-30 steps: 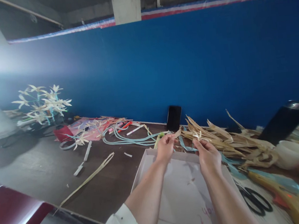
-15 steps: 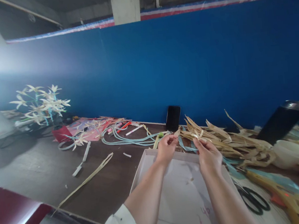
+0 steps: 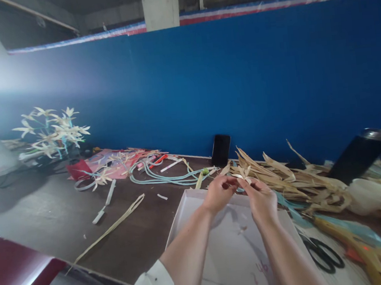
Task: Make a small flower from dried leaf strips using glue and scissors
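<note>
A small pale flower (image 3: 243,173), made of what looks like dried corn husk, is held over the far end of a shallow white box (image 3: 232,247). My right hand (image 3: 261,196) pinches it low down, between thumb and fingers. The fingers of my left hand (image 3: 220,193) are closed against the flower's base from the other side, fingertips meeting those of the right. Just under the fingers shows a bit of light blue strip (image 3: 240,190). My fingertips partly hide the flower's base.
Dried husks (image 3: 282,173) lie behind my right hand, near a phone (image 3: 221,150) and a leaning black flask (image 3: 362,154). Scissors (image 3: 325,255) and a yellow glue gun (image 3: 361,247) lie at right. Left are light blue cords (image 3: 160,179), finished husk flowers (image 3: 56,131) and a long strip (image 3: 111,228).
My hands have come together: the left moved right to the flower's base, and the right shifted slightly left. The blue strip that hung between them is now mostly hidden.
</note>
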`<state>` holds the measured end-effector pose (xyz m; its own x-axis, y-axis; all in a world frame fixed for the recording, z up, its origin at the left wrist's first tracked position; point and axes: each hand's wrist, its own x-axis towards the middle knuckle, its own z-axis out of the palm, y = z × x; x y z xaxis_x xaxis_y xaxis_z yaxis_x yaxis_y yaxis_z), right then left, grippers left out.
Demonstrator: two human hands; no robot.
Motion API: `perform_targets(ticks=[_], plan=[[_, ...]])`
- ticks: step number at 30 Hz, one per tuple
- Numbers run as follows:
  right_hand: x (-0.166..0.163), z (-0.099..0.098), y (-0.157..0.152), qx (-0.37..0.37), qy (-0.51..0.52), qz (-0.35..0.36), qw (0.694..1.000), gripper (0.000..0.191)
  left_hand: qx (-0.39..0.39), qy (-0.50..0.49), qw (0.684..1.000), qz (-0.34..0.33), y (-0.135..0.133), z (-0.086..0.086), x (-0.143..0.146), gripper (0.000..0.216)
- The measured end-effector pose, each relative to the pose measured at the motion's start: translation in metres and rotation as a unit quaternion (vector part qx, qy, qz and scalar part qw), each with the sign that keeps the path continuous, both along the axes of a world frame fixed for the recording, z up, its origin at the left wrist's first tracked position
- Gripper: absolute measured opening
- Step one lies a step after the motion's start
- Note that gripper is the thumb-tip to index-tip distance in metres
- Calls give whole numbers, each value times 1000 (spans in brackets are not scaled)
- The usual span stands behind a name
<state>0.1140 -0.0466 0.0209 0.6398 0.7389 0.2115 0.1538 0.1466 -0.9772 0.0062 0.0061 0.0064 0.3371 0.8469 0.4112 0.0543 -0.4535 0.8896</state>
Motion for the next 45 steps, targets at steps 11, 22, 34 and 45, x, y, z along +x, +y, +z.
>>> perform_targets(ticks=[11,22,34,45], plan=[[-6,1,-1,-1,32,79,996,39,28,38,999,-4,4,-5,-1,14],[-8,-2,1,35,34,89,995,45,20,-23,1000,-2,6,-9,1,11],[-1,-3,0,48,-166,38,984,22,52,-24,998,-11,6,-10,1,12],[6,-8,4,88,-229,46,968,16,53,-43,998,-11,6,-13,2,11]])
